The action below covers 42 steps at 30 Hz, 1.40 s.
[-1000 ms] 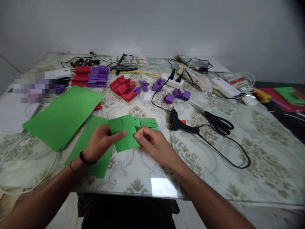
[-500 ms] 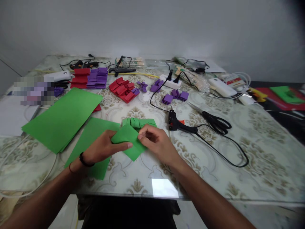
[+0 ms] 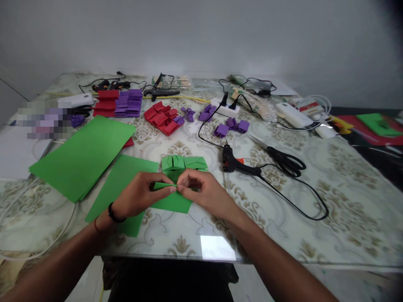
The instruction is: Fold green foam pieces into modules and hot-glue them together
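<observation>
My left hand [image 3: 140, 196] and my right hand [image 3: 201, 193] meet at the fingertips over a small green paper square [image 3: 172, 202], both pinching a raised fold of it just above the table. The paper's lower part lies flat under my hands. Just behind my fingers sit folded green paper pieces [image 3: 184, 162] in a short row. A larger green sheet [image 3: 121, 184] lies under my left hand and wrist.
A stack of green sheets [image 3: 82, 155] lies to the left. A black glue gun [image 3: 236, 164] with cord and black scissors [image 3: 285, 159] lie to the right. Red folded pieces [image 3: 162, 116], purple folded pieces [image 3: 129, 100] and a power strip [image 3: 225, 109] sit farther back.
The green square was held up and turned between my hands; now it has come down to the table and my fingertips have closed together on a fold along its top.
</observation>
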Tool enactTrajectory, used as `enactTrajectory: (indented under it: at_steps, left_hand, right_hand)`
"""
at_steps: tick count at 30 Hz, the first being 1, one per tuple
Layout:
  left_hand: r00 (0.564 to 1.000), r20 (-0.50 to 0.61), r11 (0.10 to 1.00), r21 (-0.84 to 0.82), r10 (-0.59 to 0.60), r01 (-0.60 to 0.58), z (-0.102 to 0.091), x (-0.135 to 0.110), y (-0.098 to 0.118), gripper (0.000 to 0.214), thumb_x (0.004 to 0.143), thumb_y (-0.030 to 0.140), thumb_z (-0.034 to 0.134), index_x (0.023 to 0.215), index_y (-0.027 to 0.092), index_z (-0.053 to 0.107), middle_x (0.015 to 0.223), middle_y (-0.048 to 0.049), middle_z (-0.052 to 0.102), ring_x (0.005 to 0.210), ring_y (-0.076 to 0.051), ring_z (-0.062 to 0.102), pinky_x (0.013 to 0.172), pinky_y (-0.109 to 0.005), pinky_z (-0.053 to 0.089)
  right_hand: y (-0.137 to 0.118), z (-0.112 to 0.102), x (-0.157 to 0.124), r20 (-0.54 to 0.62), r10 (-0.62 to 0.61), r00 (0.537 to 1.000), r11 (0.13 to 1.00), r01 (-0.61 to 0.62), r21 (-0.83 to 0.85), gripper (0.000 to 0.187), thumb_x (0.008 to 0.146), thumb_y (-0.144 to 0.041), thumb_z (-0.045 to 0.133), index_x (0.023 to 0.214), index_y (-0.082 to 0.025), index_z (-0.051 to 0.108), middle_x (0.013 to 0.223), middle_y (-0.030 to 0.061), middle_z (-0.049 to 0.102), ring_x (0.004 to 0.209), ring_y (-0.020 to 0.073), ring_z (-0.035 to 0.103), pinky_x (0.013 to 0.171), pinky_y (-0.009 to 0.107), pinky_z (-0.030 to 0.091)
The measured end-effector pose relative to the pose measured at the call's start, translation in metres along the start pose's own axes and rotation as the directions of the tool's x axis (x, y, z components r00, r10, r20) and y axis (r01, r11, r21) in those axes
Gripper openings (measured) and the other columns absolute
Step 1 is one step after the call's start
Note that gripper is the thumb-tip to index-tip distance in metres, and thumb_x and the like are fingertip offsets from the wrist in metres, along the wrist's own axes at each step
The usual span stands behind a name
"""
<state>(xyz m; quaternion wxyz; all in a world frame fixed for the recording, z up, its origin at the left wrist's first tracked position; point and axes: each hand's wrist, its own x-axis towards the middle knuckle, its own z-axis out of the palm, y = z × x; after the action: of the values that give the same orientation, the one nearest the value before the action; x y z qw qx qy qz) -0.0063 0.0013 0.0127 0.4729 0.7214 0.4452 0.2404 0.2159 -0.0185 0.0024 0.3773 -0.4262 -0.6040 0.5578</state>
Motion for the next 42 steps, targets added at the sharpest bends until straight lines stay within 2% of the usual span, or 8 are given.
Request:
enactTrajectory:
  at_steps: [2,8,16,21,25,31,37,42]
  left_hand:
    - [1.0,0.001,1.0,0.011,0.021,-0.021,0.001,-0.001,0.002,0.026,0.092,0.04,0.072,0.091,0.018,0.086,0.084,-0.0037,0.083,0.075,-0.017,0.067,0.07,-0.026,0.047]
    - [1.0,0.002,0.998,-0.069,-0.003,0.003,-0.001,-0.004,0.008,0.027,0.092,0.039,0.074,0.085,0.017,0.087,0.075,-0.0013,0.081,0.069,-0.016,0.065,0.068,-0.027,0.046]
    - [0.971,-0.193,0.974,-0.2,-0.143,0.104,-0.016,-0.003,0.012,0.021,0.075,0.039,0.084,0.067,0.02,0.085,0.06,0.001,0.072,0.058,-0.015,0.054,0.057,-0.027,0.04]
    - [0.954,-0.271,0.977,-0.197,-0.128,0.076,-0.02,-0.003,0.01,0.018,0.075,0.038,0.085,0.068,0.021,0.086,0.065,0.001,0.075,0.063,-0.015,0.057,0.062,-0.026,0.041]
    - [0.979,-0.197,0.992,-0.118,-0.058,0.035,-0.01,-0.003,0.01,0.022,0.083,0.04,0.081,0.076,0.02,0.087,0.066,0.001,0.075,0.061,-0.014,0.057,0.061,-0.026,0.041]
    - [0.994,-0.105,0.997,-0.071,0.024,-0.031,0.002,-0.001,0.005,0.021,0.091,0.036,0.076,0.093,0.019,0.087,0.086,-0.0037,0.084,0.076,-0.018,0.07,0.073,-0.028,0.049]
    - [0.99,-0.078,0.988,-0.093,0.118,-0.125,0.005,0.001,0.0,0.009,0.09,0.023,0.073,0.088,0.018,0.081,0.086,-0.003,0.081,0.08,-0.017,0.073,0.077,-0.026,0.055]
    - [0.992,-0.04,0.981,-0.144,0.123,-0.128,0.011,-0.001,-0.001,0.006,0.086,0.019,0.072,0.085,0.018,0.078,0.085,-0.0036,0.079,0.08,-0.017,0.074,0.076,-0.026,0.059]
  right_hand:
    - [0.0,0.0,0.0,-0.001,-0.004,1.0,1.0,0.004,0.014,0.01,0.086,-0.029,0.073,0.081,-0.022,0.067,0.072,-0.0031,0.059,0.068,0.0143,0.052,0.066,0.029,0.042]
    - [-0.002,0.0,-0.001,0.029,-0.001,1.0,1.0,0.0,0.021,0.01,0.082,-0.025,0.073,0.076,-0.023,0.065,0.069,-0.0034,0.058,0.066,0.0145,0.052,0.063,0.028,0.042]
    - [-0.006,-0.015,0.0,-0.039,-0.026,0.999,0.999,0.027,0.023,0.012,0.077,-0.023,0.074,0.071,-0.022,0.063,0.069,-0.0026,0.061,0.066,0.0152,0.055,0.064,0.029,0.044]
    - [-0.005,-0.023,-0.001,-0.076,-0.081,0.994,0.993,0.086,0.074,0.013,0.084,-0.028,0.076,0.077,-0.022,0.066,0.073,-0.0014,0.062,0.068,0.0155,0.054,0.065,0.03,0.042]
    - [-0.007,-0.015,-0.002,-0.109,-0.069,0.992,0.996,0.075,0.056,0.013,0.09,-0.035,0.075,0.093,-0.022,0.071,0.078,-0.0007,0.063,0.074,0.017,0.058,0.07,0.031,0.046]
    - [-0.006,0.001,-0.002,-0.093,-0.053,0.994,0.997,0.048,-0.055,0.006,0.086,-0.025,0.07,0.082,-0.021,0.07,0.075,-0.0009,0.068,0.071,0.0157,0.06,0.069,0.03,0.048]
    - [-0.005,0.006,-0.003,-0.094,-0.118,0.989,0.982,0.102,-0.161,0.006,0.084,-0.019,0.067,0.08,-0.02,0.07,0.074,-0.0021,0.067,0.07,0.014,0.059,0.068,0.027,0.046]
    - [-0.002,0.011,-0.004,-0.079,-0.161,0.984,0.969,0.143,-0.201,0.005,0.078,-0.016,0.066,0.075,-0.02,0.067,0.073,-0.0029,0.064,0.071,0.0135,0.058,0.068,0.026,0.045]
